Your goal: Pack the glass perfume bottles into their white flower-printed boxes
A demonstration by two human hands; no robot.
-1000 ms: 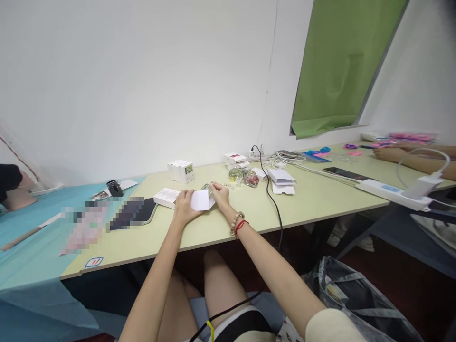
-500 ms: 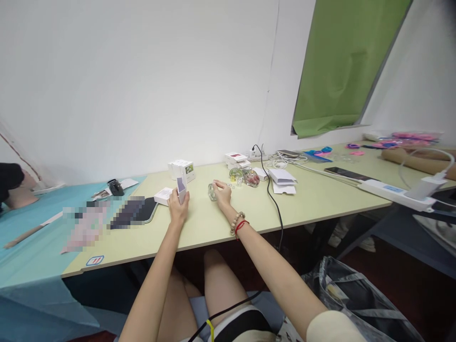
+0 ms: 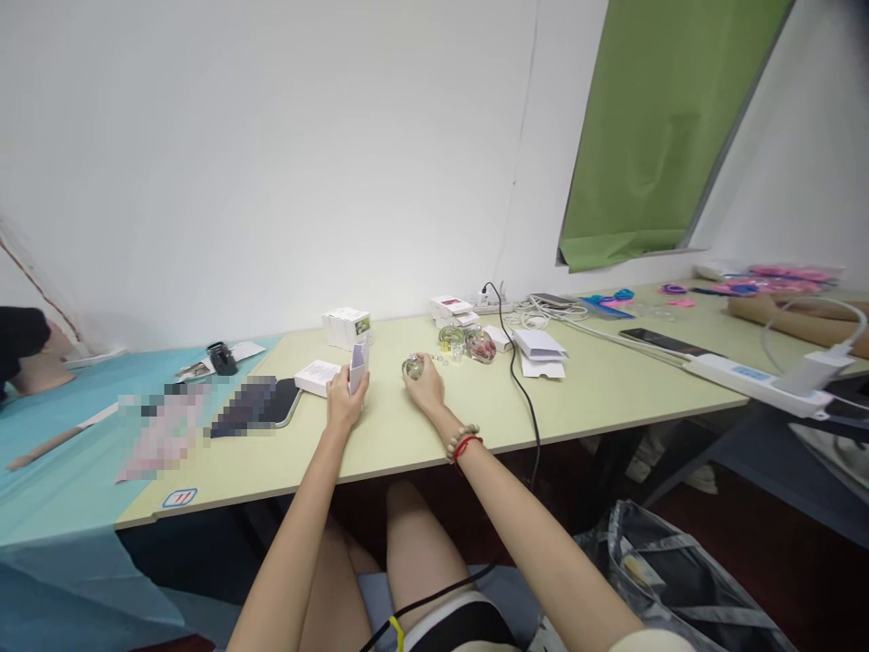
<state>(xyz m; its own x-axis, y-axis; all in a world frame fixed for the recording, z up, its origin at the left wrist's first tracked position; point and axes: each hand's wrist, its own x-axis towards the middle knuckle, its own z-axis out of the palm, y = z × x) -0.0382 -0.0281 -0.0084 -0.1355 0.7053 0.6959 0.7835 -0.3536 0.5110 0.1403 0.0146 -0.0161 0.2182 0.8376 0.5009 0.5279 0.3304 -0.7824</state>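
Observation:
In my left hand [image 3: 346, 400] is a small white box [image 3: 359, 364], upright, its top end apparently open; the fingers are closed round its lower part. My right hand [image 3: 424, 388], a little to the right, is closed on a round clear glass object [image 3: 412, 366] that looks like a small bottle. Fingers cover part of it, so its exact kind is unclear. Just beyond this hand, more round glass pieces, one greenish [image 3: 450, 337] and one with red inside [image 3: 481, 345], sit on the table. A flat white box [image 3: 317, 377] lies left of my left hand.
White boxes [image 3: 347, 327] stand near the wall, others [image 3: 453, 311] farther right. An opened white carton [image 3: 541, 349] lies beside a black cable [image 3: 520, 380] running over the table's front edge. At right are a power strip [image 3: 760, 382], a phone [image 3: 662, 342] and another person's forearm [image 3: 794, 319].
My left hand has shifted slightly right, bringing the white box closer to the glass object. My right hand has turned its grip, with the fingers now wrapped more round the glass.

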